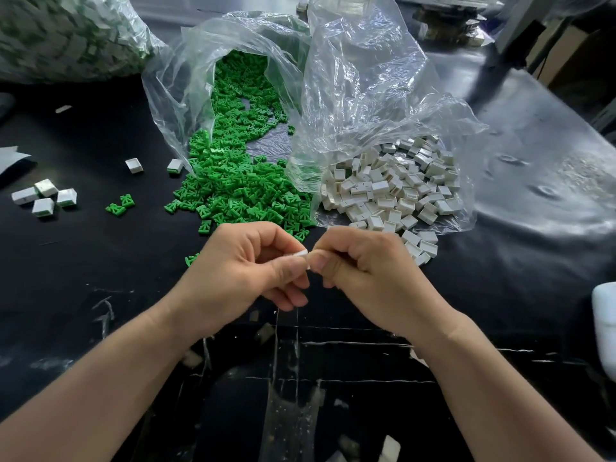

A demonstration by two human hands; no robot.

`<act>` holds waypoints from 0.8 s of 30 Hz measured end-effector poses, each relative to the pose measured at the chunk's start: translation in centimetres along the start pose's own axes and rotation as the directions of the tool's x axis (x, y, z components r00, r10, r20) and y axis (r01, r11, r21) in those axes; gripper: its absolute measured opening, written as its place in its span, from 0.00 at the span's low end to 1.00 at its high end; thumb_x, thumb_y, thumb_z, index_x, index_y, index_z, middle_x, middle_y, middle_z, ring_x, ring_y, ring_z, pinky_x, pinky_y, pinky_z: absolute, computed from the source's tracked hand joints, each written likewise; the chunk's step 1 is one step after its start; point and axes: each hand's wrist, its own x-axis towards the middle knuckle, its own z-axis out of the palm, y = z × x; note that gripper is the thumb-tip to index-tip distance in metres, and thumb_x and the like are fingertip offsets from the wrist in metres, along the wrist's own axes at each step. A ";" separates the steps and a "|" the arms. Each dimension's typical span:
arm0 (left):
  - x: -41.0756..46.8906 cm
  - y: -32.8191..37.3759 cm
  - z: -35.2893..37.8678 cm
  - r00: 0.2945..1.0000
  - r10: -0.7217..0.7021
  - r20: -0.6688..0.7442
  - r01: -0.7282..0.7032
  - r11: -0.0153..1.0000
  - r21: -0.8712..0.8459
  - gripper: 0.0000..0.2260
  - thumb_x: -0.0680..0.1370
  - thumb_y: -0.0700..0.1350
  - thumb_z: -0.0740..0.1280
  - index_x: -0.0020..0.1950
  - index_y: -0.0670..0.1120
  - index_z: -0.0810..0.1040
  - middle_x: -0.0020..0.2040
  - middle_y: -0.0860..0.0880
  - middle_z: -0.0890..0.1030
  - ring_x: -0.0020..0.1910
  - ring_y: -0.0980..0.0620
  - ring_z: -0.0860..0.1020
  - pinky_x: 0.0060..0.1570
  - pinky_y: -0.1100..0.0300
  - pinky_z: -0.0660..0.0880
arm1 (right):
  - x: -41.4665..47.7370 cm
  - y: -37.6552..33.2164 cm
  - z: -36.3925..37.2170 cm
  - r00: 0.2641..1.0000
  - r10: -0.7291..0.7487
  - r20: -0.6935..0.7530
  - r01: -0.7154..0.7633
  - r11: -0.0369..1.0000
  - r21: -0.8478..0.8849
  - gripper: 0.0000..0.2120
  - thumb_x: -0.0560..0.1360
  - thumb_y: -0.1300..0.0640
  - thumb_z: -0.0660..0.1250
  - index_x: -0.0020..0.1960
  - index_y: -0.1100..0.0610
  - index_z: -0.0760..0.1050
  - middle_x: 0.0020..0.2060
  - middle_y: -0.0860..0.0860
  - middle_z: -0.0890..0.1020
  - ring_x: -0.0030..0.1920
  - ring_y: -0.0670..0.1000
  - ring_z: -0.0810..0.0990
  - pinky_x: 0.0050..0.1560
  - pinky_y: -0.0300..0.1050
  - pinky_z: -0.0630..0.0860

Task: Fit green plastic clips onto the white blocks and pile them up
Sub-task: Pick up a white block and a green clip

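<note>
My left hand (246, 271) and my right hand (363, 271) meet at the table's middle, both pinching one small white block (300, 254) between fingertips; any clip in it is hidden by my fingers. A heap of green clips (233, 181) spills from an open clear bag (206, 61). Loose white blocks (393, 191) lie in a heap on a second clear bag (366, 78) to the right. A small group of fitted blocks (45, 197) lies at the left, with two more fitted blocks (134, 165) nearer the green heap.
The black table (100, 255) carries two stray green clips (120, 205) at the left. A large full bag (66, 35) stands at the back left. A white object (605, 321) sits at the right edge. Torn tape crosses the table's front.
</note>
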 end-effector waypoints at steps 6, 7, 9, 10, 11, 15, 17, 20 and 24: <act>0.1 0.1 0.1 1.000 -0.014 0.012 0.015 0.992 -0.122 0.09 0.64 0.46 0.68 0.39 0.42 0.79 0.33 0.44 0.83 0.29 0.50 0.81 0.27 0.63 0.76 | 0.2 0.4 0.3 0.928 0.263 0.266 -0.373 0.687 0.623 0.22 0.67 0.39 0.58 0.40 0.57 0.75 0.31 0.48 0.79 0.32 0.45 0.76 0.30 0.37 0.72; 0.1 0.0 0.3 1.000 -0.005 -0.025 0.002 0.993 -0.119 0.09 0.63 0.47 0.69 0.38 0.44 0.80 0.34 0.45 0.83 0.29 0.51 0.80 0.29 0.64 0.76 | 0.3 0.3 0.7 0.910 0.279 0.308 -0.415 0.602 0.682 0.23 0.67 0.38 0.57 0.40 0.58 0.75 0.31 0.50 0.79 0.31 0.47 0.77 0.30 0.37 0.72; 0.2 -0.5 0.3 0.991 0.042 -0.123 -0.050 0.997 -0.058 0.10 0.61 0.51 0.71 0.37 0.48 0.83 0.38 0.51 0.81 0.33 0.55 0.77 0.34 0.66 0.75 | 0.3 0.0 1.2 0.887 0.291 0.359 -0.460 0.480 0.747 0.24 0.68 0.38 0.56 0.39 0.58 0.76 0.32 0.52 0.80 0.31 0.48 0.77 0.31 0.38 0.74; 0.3 -0.5 0.2 0.985 0.065 -0.159 -0.067 0.998 -0.007 0.10 0.59 0.53 0.71 0.37 0.51 0.83 0.40 0.53 0.78 0.35 0.57 0.74 0.37 0.67 0.73 | 0.4 -0.1 1.4 0.879 0.284 0.384 -0.475 0.434 0.766 0.25 0.68 0.37 0.56 0.39 0.59 0.77 0.32 0.52 0.80 0.32 0.48 0.77 0.32 0.38 0.74; 0.4 -0.5 0.2 0.982 0.074 -0.176 -0.070 0.997 0.029 0.10 0.58 0.54 0.71 0.36 0.53 0.84 0.41 0.54 0.75 0.37 0.57 0.72 0.39 0.67 0.72 | 0.4 -0.3 1.5 0.872 0.266 0.410 -0.487 0.396 0.779 0.26 0.68 0.37 0.55 0.40 0.59 0.77 0.32 0.53 0.80 0.32 0.48 0.77 0.32 0.38 0.75; 0.1 -0.5 0.6 0.994 0.039 -0.105 -0.051 0.992 -0.112 0.06 0.61 0.47 0.71 0.34 0.46 0.83 0.41 0.55 0.76 0.34 0.52 0.74 0.33 0.66 0.75 | 0.4 -0.8 1.6 0.840 0.209 0.501 -0.543 0.322 0.776 0.28 0.69 0.37 0.51 0.40 0.60 0.75 0.31 0.52 0.79 0.31 0.47 0.76 0.32 0.37 0.73; 0.1 -0.7 0.8 0.994 0.058 -0.091 -0.067 0.993 -0.098 0.06 0.61 0.46 0.71 0.34 0.46 0.82 0.44 0.54 0.78 0.34 0.50 0.76 0.33 0.66 0.76 | 0.4 -1.0 1.5 0.826 0.230 0.514 -0.563 0.327 0.759 0.25 0.68 0.38 0.51 0.38 0.60 0.73 0.29 0.52 0.77 0.28 0.47 0.73 0.30 0.37 0.70; 0.1 -0.7 0.8 0.996 0.083 -0.045 -0.088 0.985 -0.147 0.07 0.63 0.42 0.70 0.39 0.42 0.82 0.43 0.51 0.80 0.28 0.53 0.77 0.30 0.63 0.76 | 0.4 -1.1 1.6 0.827 0.266 0.496 -0.561 0.323 0.762 0.21 0.67 0.39 0.54 0.37 0.58 0.72 0.26 0.50 0.72 0.26 0.46 0.68 0.27 0.36 0.66; 0.1 -0.8 0.8 0.993 0.107 -0.052 -0.114 0.980 -0.165 0.08 0.63 0.41 0.70 0.40 0.38 0.81 0.39 0.48 0.81 0.27 0.54 0.77 0.30 0.63 0.75 | 0.3 -1.2 1.9 0.838 0.272 0.473 -0.539 0.288 0.791 0.18 0.67 0.41 0.57 0.30 0.54 0.74 0.25 0.49 0.69 0.25 0.45 0.64 0.26 0.35 0.63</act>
